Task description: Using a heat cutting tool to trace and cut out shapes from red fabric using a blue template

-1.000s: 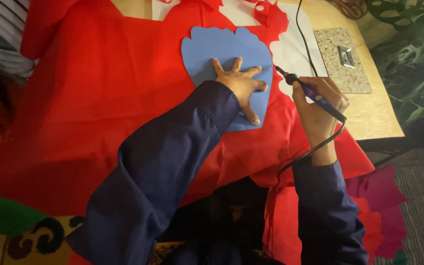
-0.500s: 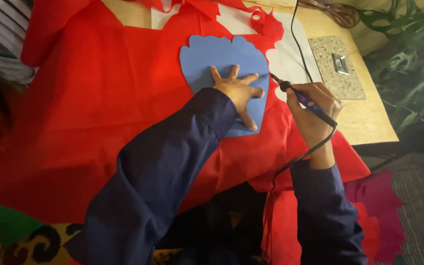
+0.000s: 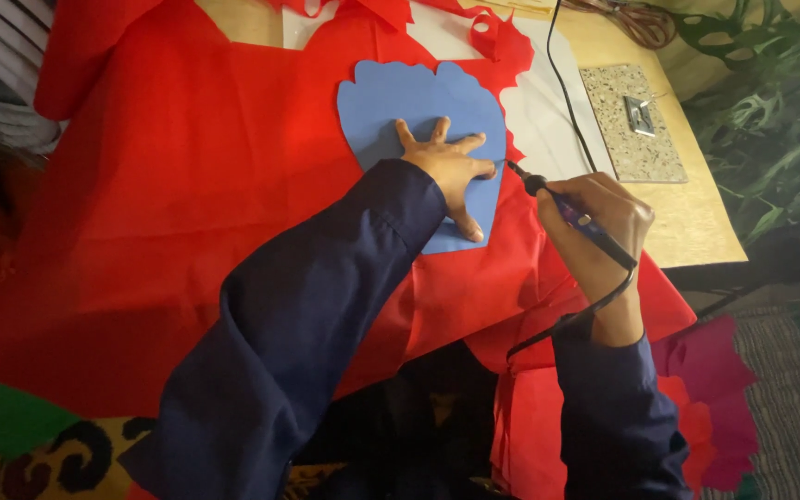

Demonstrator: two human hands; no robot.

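Right hand (image 3: 604,222) grips the corded hot-knife tool (image 3: 571,215), long axis diagonal, tip pointing upper-left at the blue template (image 3: 418,102); left hand (image 3: 451,171) lies flat, fingers spread, on it.

Speckled stone slab (image 3: 631,120) on wooden table (image 3: 696,222), green leafy plant (image 3: 770,139), striped rug (image 3: 789,389)

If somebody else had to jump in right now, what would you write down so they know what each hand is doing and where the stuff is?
Left hand: spread flat on the blue paper shape, pinning it to the red cloth.
Right hand: wrapped around a corded pen-like tool, its tip at the blue shape's right edge, beside the left fingertips.
Where things are: the cloth covers most of the wooden table; a speckled tile lies to the right on the table; the cord runs off toward the far edge.
Done: the blue shape lies in place on the cloth.
Left: I cannot tell how much of the edge has been worked.
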